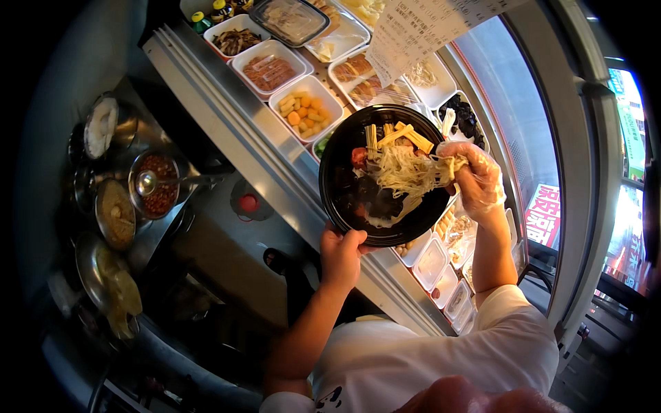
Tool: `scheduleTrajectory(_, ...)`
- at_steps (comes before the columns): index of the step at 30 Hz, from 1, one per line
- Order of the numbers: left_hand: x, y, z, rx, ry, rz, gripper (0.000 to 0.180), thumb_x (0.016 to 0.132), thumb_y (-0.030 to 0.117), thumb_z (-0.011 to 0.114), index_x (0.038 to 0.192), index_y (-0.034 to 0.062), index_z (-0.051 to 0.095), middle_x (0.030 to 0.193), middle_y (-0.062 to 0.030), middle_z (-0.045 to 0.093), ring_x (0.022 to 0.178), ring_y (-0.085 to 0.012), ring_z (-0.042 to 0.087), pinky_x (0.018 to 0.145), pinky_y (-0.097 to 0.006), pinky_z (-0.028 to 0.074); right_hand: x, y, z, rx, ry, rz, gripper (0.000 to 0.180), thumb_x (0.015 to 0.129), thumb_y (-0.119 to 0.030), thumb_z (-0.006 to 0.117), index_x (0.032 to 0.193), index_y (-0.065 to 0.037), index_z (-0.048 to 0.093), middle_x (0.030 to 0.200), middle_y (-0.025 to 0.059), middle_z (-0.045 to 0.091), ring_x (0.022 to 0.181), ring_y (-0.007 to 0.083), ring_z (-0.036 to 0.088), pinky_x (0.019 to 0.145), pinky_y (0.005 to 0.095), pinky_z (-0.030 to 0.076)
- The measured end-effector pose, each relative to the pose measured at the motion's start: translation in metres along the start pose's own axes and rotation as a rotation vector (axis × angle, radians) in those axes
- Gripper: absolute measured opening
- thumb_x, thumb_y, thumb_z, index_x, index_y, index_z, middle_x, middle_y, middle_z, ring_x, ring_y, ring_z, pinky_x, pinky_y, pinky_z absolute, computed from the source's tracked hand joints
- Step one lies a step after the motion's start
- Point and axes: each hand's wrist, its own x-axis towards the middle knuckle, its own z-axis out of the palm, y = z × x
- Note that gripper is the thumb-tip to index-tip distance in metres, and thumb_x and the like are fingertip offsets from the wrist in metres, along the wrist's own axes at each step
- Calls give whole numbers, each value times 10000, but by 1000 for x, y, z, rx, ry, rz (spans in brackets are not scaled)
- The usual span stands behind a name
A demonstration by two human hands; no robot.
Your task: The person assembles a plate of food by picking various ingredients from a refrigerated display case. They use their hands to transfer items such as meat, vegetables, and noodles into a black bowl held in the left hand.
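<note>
My left hand (342, 258) grips the near rim of a round black bowl (336, 196), thumb at the edge, and holds it up over the food counter. My right hand (476, 180), in a clear plastic glove, is closed at the bowl's right side. A clump of pale thin strands (450, 169) is pinched in its fingers. More of these strands (406, 172), like noodles or thin mushrooms, lie in the bowl's middle. Yellow bean curd sticks (416, 138) rest at the far side, beside a reddish chunk (359, 157). Dark contents at the bottom are hard to make out.
White trays line the counter, with yellow and orange balls (305, 113), sliced meat (268, 71) and dark fungus (463, 117). A paper slip (413, 34) hangs above. At left stand a pot of red chili sauce (155, 196) with a ladle (147, 182) and several metal bowls. Glass closes the right.
</note>
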Motion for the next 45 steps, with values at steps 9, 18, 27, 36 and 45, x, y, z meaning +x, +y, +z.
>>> scheduleTrajectory(9,-138,45,-38,-117,12,196,435,854,-116,493,1274,-15,543,1162,-164,668,968,-300,750,774,-450,698,-92,-105,67,133,-295,-407,257,1083,-131,539,1225,32,680,1126,164,726,768,184,732,625,250,570)
scheduleTrajectory(18,-261,69,-99,-179,-4,403,438,890,-124,439,1300,11,515,1205,-167,662,968,-317,750,780,-501,692,-169,-198,121,-16,-350,-665,411,1068,-64,433,1429,100,543,1287,229,702,764,163,730,667,273,590)
scheduleTrajectory(27,-327,75,-152,-200,35,464,476,869,-116,440,1318,11,538,1235,-153,662,1037,-328,726,798,-548,684,-222,-265,188,-188,-314,-934,356,1039,-12,476,1357,73,612,1188,241,729,1000,281,769,830,368,627)
scheduleTrajectory(36,-443,84,-161,-166,100,557,569,792,-133,507,1337,8,587,1313,-123,658,1267,-268,625,1141,-440,471,-250,-248,215,339,-155,-618,425,1104,-240,505,1391,69,554,1117,194,734,851,213,752,598,249,588)
scheduleTrajectory(45,-607,86,-151,25,588,571,778,745,136,706,1468,-34,475,1386,-188,609,1301,-302,585,1103,-402,480,-259,-263,127,816,-732,-611,572,1065,-377,475,1385,98,474,1048,229,654,555,130,616,434,242,501)
